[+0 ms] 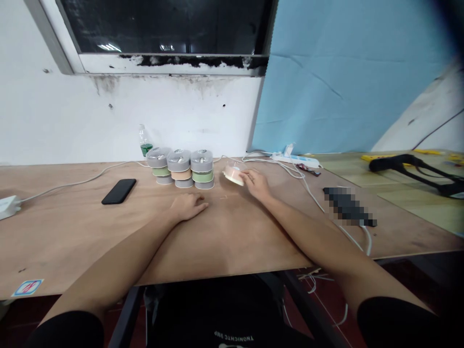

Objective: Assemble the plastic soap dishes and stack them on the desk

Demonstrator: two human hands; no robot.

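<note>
- At the far left, a white plastic box-shaped adapter (9, 207) sat on the light-brown wooden table (232, 246), with a thin white cable (78, 182) running from it toward the wall.
- Near the front edge lay a small blue-and-white square sticker (28, 288) with red marking.
- Farther back, a black rectangular phone (119, 191) lay flat.
- A clear plastic bottle with a green label (145, 145) stood by the wall, behind the first stack.
- Three stacks of round plastic containers stood side by side: the left stack (160, 170) grey, green, grey from the top, the middle stack (181, 175) grey, orange, grey, and the right stack (203, 176) grey, green, grey.
- The left hand (186, 206) rested on the table in front of them, fingers loosely extended, holding nothing.
- Right of the stacks, a round pale-orange container with a clear top (233, 175) was tilted; whether it touched the table could not be told.
- The right hand (255, 183) pinched its right side, thumb and fingers closed on the rim.
- Beyond, a white power strip (297, 160) lay near the blue cloth (348, 87).
- Farthest right was a black frame-like object (393, 163).
</note>
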